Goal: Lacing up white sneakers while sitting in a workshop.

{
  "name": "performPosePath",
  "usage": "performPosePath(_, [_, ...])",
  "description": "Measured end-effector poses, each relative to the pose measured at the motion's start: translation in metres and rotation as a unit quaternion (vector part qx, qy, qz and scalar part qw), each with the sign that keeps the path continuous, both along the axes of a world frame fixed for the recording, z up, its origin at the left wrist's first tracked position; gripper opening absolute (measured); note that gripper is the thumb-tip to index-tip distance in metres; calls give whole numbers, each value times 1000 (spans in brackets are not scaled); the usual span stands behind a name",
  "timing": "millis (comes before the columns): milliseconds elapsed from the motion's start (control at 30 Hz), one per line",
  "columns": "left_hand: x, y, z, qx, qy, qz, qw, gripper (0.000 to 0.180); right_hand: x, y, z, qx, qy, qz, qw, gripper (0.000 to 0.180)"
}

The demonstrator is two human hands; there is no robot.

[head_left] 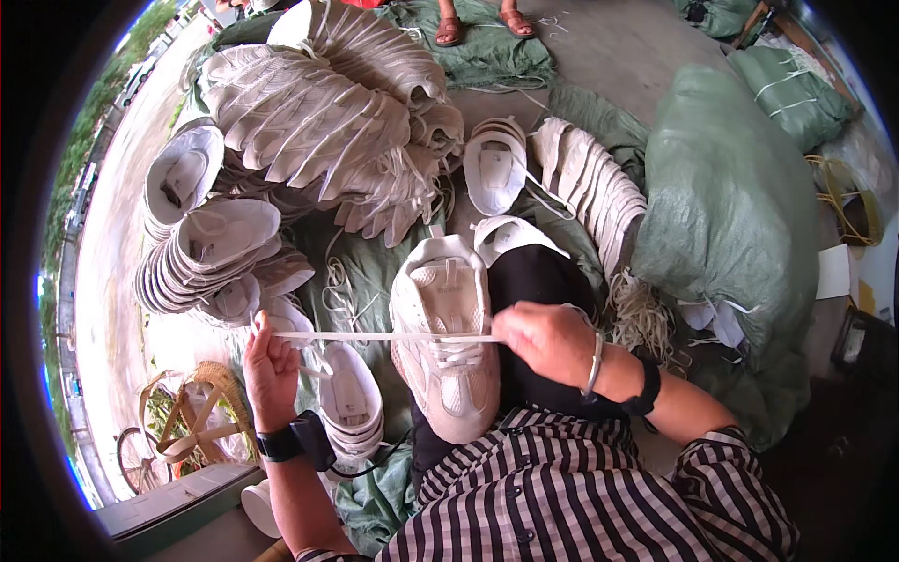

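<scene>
Off-white, flat fabric shoelace [370,335] stretches taut and nearly straight between the person's two hands, crossing just above a beige-and-white mesh-and-panel shoe [442,379]. The left hand [270,363] has its fingers pinched together on one end, to the left of the shoe. The right hand [541,335], a little blurred, is curled into a fist on the other end, just beside the shoe's right edge. From where I stand I can't tell where the lace enters the eyelets. The shoe sits on the person's black-trousered lap [541,281], toe toward the body, its opening showing a pale lining, with some lacing across the front. Nested pale shoe uppers [211,245] are stacked to the left; a bulging green woven sack [730,206] stands at right.
</scene>
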State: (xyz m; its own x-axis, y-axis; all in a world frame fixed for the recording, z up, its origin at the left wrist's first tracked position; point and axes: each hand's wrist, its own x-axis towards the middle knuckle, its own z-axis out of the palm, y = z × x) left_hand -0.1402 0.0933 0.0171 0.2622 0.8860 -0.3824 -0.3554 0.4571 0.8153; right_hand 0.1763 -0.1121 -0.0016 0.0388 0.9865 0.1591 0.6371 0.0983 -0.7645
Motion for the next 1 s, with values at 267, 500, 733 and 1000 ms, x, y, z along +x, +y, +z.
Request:
performPosePath(267, [-9, -23, -66, 27, 322, -118, 939, 16, 61, -36, 12, -298, 360, -92, 880, 21])
performPosePath(500, [26, -60, -71, 140, 310, -137, 930, 31, 69, -32, -4, -134, 79, -193, 969, 22])
performPosePath(733, [99, -106, -18, 307, 202, -161, 916, 15, 10, 13, 11, 95, 13, -111, 989, 8])
performPosePath(1000, [102, -114, -13, 158, 210, -251, 932, 20, -6, 0, -8, -73, 92, -102, 988, 4])
